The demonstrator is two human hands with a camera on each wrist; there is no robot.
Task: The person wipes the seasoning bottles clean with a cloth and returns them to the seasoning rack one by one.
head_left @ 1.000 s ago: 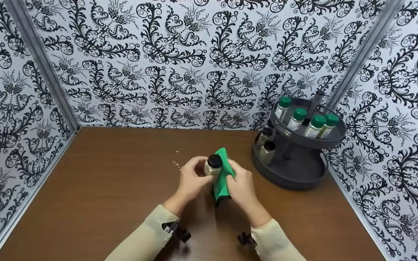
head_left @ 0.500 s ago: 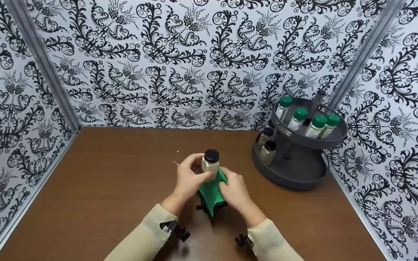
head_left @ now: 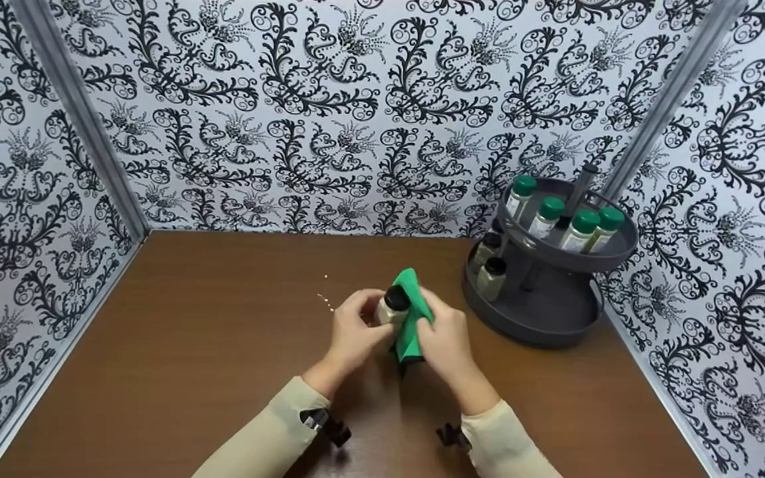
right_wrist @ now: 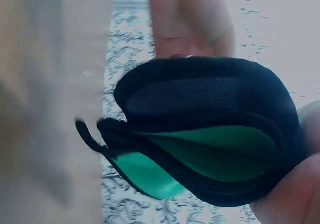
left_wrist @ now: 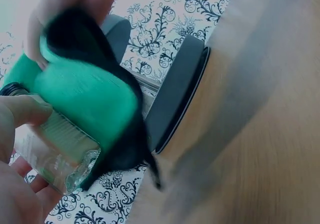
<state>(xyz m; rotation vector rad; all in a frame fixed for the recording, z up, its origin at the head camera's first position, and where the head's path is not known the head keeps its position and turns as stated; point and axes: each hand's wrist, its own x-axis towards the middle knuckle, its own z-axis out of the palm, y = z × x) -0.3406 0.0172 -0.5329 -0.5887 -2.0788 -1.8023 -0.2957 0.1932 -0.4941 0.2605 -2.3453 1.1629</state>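
My left hand grips a clear spice jar with a black cap, holding it above the table. Pale contents show through its wall in the left wrist view, where thumb and fingers are on opposite sides of the jar. My right hand pinches a green cloth with black edging, which lies against the jar's right side. Folded over, the cloth covers much of the right wrist view and hides the jar there. A narrow black loop hangs from its edge.
A dark two-tier round rack stands at the right. Green-capped jars sit on its upper tier, black-capped jars on the lower. White specks lie on the brown table. Patterned walls enclose the back and sides.
Half a second ago the cloth hung lower beneath the jar, its corner towards me. Now it stands higher along the jar's right side, and the jar has dropped slightly, its cap leaning right.
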